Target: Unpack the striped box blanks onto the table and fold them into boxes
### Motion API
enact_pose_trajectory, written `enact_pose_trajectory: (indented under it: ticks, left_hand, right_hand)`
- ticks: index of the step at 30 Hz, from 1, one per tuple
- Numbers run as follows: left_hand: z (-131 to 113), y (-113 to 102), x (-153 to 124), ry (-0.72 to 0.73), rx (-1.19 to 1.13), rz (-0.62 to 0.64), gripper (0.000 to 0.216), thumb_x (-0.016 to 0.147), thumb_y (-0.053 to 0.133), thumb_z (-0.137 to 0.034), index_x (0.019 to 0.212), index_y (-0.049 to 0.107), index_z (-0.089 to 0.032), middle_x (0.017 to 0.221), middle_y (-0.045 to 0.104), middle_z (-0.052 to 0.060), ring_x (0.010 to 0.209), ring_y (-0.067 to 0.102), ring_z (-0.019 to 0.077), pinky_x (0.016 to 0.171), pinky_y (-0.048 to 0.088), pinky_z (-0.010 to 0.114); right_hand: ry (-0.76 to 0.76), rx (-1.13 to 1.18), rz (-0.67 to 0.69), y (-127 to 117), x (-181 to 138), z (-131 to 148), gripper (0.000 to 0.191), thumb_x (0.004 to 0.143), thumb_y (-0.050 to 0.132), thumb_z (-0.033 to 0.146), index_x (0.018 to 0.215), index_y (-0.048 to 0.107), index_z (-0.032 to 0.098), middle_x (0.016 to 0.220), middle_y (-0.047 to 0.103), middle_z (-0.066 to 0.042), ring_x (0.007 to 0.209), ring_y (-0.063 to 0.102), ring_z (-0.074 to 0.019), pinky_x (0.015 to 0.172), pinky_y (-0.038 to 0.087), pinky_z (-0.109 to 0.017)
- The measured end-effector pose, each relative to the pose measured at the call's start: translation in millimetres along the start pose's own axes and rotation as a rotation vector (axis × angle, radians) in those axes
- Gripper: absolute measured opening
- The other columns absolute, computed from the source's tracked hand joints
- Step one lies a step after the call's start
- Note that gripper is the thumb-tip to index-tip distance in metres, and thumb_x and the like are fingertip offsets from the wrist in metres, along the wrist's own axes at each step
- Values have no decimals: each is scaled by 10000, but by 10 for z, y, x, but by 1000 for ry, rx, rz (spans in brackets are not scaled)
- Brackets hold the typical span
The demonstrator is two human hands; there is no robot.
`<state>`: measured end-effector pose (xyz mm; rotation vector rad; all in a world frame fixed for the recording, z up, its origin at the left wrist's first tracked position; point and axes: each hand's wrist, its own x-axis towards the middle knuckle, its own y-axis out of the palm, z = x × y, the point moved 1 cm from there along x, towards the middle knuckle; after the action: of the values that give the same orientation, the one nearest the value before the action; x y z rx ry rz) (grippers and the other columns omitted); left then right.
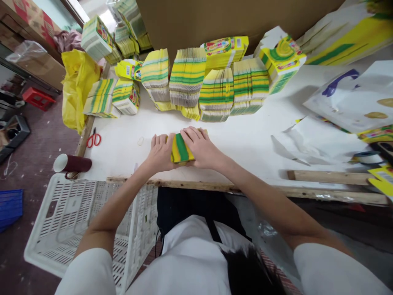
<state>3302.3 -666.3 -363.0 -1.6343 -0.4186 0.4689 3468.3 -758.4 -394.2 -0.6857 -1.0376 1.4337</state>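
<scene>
Both hands are around a small yellow carton [181, 147] with a green stripe, low over the white tabletop near its front edge. My left hand [161, 153] grips its left end, fingers bent over the top. My right hand [201, 149] is closed over the right end. Palms and fingers hide both ends, so I cannot tell whether it is one carton or a pack of flat ones. Behind the hands stand several bundles of flat printed cartons [188, 78], striped yellow, green and white. A made-up carton [225, 49] lies among them.
Red-handled scissors [93, 139] and a dark red mug [78, 163] lie at the table's left edge, near a yellow plastic bag [75, 88]. Below is a white crate [64, 217]. Crumpled white sheets [319, 139] and a wooden strip [330, 177] lie on the right.
</scene>
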Motion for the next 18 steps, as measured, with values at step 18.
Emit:
enact_pose_trajectory:
  ticks: [18]
  left_hand:
    - [-84,11,160,21,30,49,1051,592,702,-712,1391,363,-120,1212,529,195,1079,487,368,919,358,469]
  right_hand:
    - [259,92,-253,-50,-915,-193,832,934,537,417,1593,88,180,1546,343,-208,1447,336,-342,1146,367,-557]
